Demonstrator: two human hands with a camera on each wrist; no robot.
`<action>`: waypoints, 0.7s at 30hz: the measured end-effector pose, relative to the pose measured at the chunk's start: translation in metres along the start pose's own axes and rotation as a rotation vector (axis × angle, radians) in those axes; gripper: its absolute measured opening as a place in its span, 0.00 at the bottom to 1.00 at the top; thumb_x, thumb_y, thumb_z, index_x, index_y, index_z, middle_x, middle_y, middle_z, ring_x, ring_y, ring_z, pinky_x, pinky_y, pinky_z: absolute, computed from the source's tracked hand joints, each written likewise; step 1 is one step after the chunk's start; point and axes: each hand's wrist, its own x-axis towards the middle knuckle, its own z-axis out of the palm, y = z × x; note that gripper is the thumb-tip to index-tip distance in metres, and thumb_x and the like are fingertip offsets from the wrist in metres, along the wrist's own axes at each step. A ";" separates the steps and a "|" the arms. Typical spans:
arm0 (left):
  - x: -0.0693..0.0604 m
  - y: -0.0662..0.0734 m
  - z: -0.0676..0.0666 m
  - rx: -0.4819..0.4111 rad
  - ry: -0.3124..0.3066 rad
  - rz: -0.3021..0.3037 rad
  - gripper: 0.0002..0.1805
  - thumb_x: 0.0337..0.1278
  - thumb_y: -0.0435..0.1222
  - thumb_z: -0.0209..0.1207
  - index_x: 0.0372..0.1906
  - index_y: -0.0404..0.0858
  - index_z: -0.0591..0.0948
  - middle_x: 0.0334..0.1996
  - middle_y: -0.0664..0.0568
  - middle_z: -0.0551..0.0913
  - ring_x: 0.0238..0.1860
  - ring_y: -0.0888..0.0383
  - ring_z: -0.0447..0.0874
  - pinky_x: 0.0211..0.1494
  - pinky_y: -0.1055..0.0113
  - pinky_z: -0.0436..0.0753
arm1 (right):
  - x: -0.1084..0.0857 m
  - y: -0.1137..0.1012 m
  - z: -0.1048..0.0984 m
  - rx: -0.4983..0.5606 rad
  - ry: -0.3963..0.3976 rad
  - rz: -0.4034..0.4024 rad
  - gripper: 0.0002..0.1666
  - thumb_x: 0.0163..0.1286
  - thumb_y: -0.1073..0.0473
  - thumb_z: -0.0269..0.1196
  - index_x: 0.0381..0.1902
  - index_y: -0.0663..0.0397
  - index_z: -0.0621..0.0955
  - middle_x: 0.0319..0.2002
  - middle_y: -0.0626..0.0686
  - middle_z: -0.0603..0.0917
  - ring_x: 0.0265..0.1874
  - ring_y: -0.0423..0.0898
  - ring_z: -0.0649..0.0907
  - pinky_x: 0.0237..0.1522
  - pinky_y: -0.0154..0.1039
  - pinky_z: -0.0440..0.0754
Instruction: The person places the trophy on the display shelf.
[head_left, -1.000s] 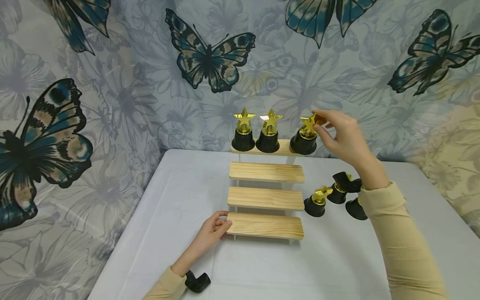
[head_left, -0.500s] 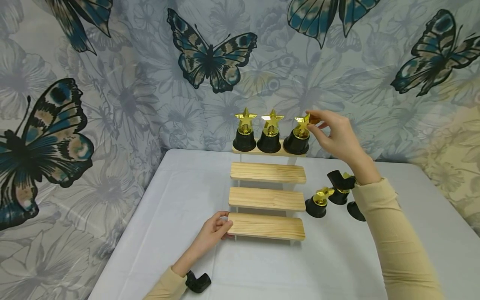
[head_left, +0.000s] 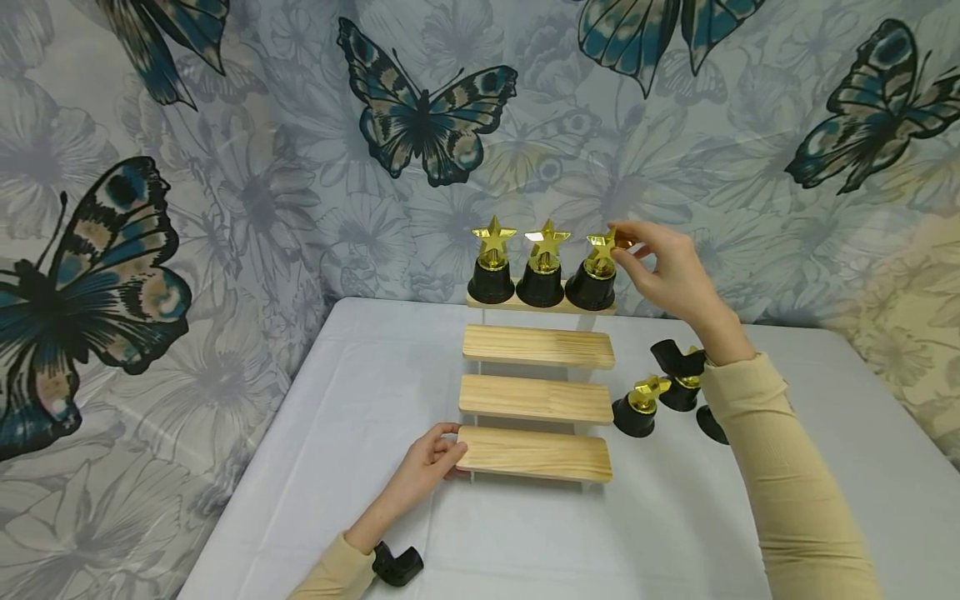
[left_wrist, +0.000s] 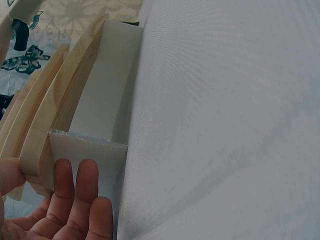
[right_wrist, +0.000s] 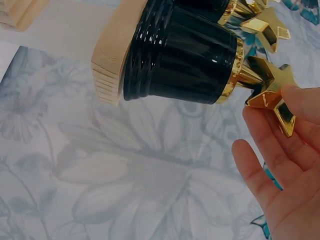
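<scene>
On the top step of a wooden tiered stand (head_left: 537, 346) are three star trophies with black bases. My right hand (head_left: 663, 267) pinches the gold star of the rightmost trophy (head_left: 590, 287), whose base rests on the step in the right wrist view. Beside it stand the middle trophy (head_left: 540, 283) and the left trophy (head_left: 491, 279). My left hand (head_left: 423, 462) grips the left end of the lowest step (head_left: 534, 452), thumb on the wood. In the left wrist view, its other fingers (left_wrist: 63, 180) lie under the step against the white support (left_wrist: 90, 155).
Right of the stand, a trophy (head_left: 636, 412) stands on the white-covered table (head_left: 675, 517). Behind it are another trophy (head_left: 681, 393) and a partly hidden black base (head_left: 711, 425). Black wrist-worn devices show near both sleeves. A butterfly-patterned cloth (head_left: 420, 125) hangs behind the table.
My right hand has moved the rightmost trophy left along the top step, closer to the middle one. The left hand keeps its grip on the lowest step.
</scene>
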 end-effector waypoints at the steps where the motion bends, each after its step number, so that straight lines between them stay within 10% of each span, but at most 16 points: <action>1: 0.000 0.000 0.000 0.001 0.000 0.000 0.21 0.67 0.31 0.49 0.58 0.22 0.64 0.32 0.41 0.81 0.35 0.37 0.82 0.39 0.49 0.79 | 0.000 0.000 0.000 0.002 0.000 0.000 0.21 0.63 0.73 0.59 0.55 0.69 0.75 0.42 0.63 0.80 0.42 0.56 0.78 0.38 0.46 0.77; 21: 0.002 -0.002 0.000 -0.002 -0.002 -0.003 0.20 0.67 0.32 0.50 0.57 0.23 0.65 0.32 0.42 0.81 0.35 0.39 0.82 0.38 0.50 0.80 | 0.001 0.004 0.006 0.047 0.004 0.034 0.22 0.65 0.71 0.58 0.57 0.67 0.74 0.40 0.61 0.79 0.41 0.53 0.78 0.38 0.39 0.74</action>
